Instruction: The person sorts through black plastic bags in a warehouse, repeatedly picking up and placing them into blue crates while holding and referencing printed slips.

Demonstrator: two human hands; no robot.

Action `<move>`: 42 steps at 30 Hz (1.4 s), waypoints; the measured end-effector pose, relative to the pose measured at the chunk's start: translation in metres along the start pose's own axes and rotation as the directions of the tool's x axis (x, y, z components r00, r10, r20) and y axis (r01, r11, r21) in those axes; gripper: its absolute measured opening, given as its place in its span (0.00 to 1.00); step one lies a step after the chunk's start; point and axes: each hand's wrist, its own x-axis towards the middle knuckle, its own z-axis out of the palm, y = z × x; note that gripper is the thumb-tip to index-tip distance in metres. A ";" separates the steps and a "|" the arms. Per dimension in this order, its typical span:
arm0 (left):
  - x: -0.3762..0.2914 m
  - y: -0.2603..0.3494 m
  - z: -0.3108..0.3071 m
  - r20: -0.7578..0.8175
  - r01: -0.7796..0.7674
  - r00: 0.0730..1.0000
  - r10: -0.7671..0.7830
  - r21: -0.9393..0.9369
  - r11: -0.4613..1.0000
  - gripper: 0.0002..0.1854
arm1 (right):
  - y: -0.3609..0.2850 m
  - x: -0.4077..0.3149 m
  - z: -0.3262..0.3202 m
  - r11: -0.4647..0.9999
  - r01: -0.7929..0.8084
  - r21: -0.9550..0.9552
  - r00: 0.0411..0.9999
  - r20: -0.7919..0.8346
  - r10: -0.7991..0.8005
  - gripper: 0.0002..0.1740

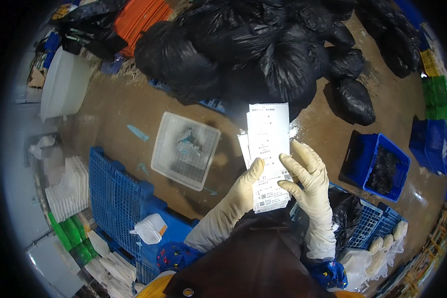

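Observation:
A stack of printed paper slips (269,149) is held in front of my dark apron, with small writing and printed codes on it. My left hand (246,186), in a cream rubber glove, grips the stack's left edge, thumb on top. At the right edge is my right hand (305,175), gloved alike, its fingers curled and apart; thumb and fingertips lie at or just over the paper, and whether they pinch it I cannot tell. Beyond and left of the slips, a white plastic crate (186,151) with some bluish scraps inside stands on the wet brown floor.
Black garbage bags (246,56) are heaped ahead, partly on a blue pallet. A blue crate (387,167) holding a black bag stands right. Blue plastic pallets (115,193) and stacked white trays (69,190) are at left, a large white tub (65,83) farther off. Filled clear bags (387,242) lie lower right.

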 end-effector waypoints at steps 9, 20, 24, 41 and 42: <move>0.098 0.060 0.028 -0.002 0.000 1.000 0.000 0.069 0.998 0.40 | 0.053 0.103 -0.025 0.994 0.067 -0.083 0.998 -0.007 -0.067 0.34; 0.203 0.069 0.064 -0.064 0.086 0.995 -0.079 0.114 0.990 0.40 | 0.120 0.153 -0.081 0.999 0.029 -0.014 1.000 -0.006 -0.029 0.33; 0.235 0.042 0.071 -0.164 0.083 0.985 -0.057 0.154 0.985 0.42 | 0.166 0.153 -0.098 0.999 0.043 0.029 0.999 0.002 -0.043 0.35; 0.414 -0.154 0.124 -0.361 0.095 0.924 -0.126 -0.103 0.990 0.30 | 0.368 0.108 -0.263 0.995 0.045 0.088 0.999 0.008 -0.046 0.18; 0.417 -0.155 0.126 -0.315 0.062 0.943 -0.109 -0.156 0.986 0.30 | 0.374 0.110 -0.263 0.995 0.044 0.085 0.999 0.022 -0.046 0.19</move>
